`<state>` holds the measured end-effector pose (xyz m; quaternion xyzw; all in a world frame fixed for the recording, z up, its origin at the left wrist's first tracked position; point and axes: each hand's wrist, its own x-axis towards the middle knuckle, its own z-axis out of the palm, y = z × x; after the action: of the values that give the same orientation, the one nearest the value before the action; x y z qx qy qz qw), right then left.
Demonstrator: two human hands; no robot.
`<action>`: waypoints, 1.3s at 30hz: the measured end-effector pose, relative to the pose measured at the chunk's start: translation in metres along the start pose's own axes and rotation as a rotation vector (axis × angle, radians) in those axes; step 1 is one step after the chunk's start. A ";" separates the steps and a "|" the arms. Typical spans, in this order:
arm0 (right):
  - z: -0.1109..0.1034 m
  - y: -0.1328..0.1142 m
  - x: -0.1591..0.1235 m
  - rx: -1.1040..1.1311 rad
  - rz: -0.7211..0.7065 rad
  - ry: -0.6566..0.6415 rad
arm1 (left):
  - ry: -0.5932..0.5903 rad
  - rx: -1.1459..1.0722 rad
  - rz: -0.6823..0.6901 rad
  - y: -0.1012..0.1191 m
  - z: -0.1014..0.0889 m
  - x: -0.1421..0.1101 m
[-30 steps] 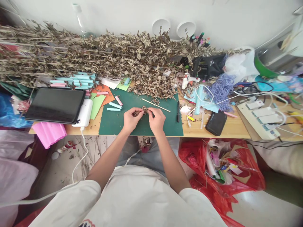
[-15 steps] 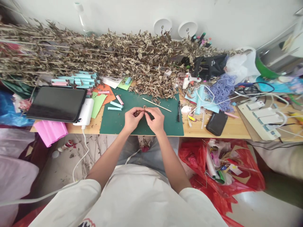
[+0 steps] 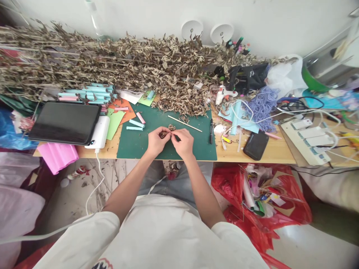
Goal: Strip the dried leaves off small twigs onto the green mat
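Both my hands meet over the green cutting mat [image 3: 137,144]. My left hand [image 3: 156,142] is closed in a pinch on a small clump of dried leaves [image 3: 163,134]. My right hand [image 3: 183,142] is closed too, its fingertips pinched at the same clump from the right. Another small dried bit [image 3: 171,127] lies on the mat just beyond the fingers. A thin wooden stick [image 3: 184,123] lies slanted on the mat behind my hands.
A long heap of dried leafy branches [image 3: 112,67] fills the back of the desk. A tablet [image 3: 65,122], power bank [image 3: 98,132] and paper rolls [image 3: 89,93] lie left. A pen [image 3: 211,131], glue gun [image 3: 224,93], black case [image 3: 255,145] and power strip [image 3: 308,144] lie right. A red bag [image 3: 260,194] sits below.
My fingers have drawn closer together on the clump, and the right hand has shifted slightly left. Nothing else on the desk has moved.
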<state>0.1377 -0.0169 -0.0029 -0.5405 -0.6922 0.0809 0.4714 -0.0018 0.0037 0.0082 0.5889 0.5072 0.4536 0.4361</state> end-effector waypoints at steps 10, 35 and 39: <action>0.003 0.003 0.000 -0.171 0.051 0.049 | 0.061 -0.054 -0.036 -0.002 0.000 0.002; -0.001 0.003 0.001 0.037 0.040 -0.035 | -0.015 -0.190 -0.041 -0.004 -0.001 0.003; 0.002 0.001 0.000 -0.010 0.022 -0.031 | -0.015 -0.098 -0.015 -0.005 0.000 0.002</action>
<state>0.1372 -0.0158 -0.0051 -0.5493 -0.6938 0.0908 0.4569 -0.0026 0.0065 0.0034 0.5665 0.4855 0.4700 0.4716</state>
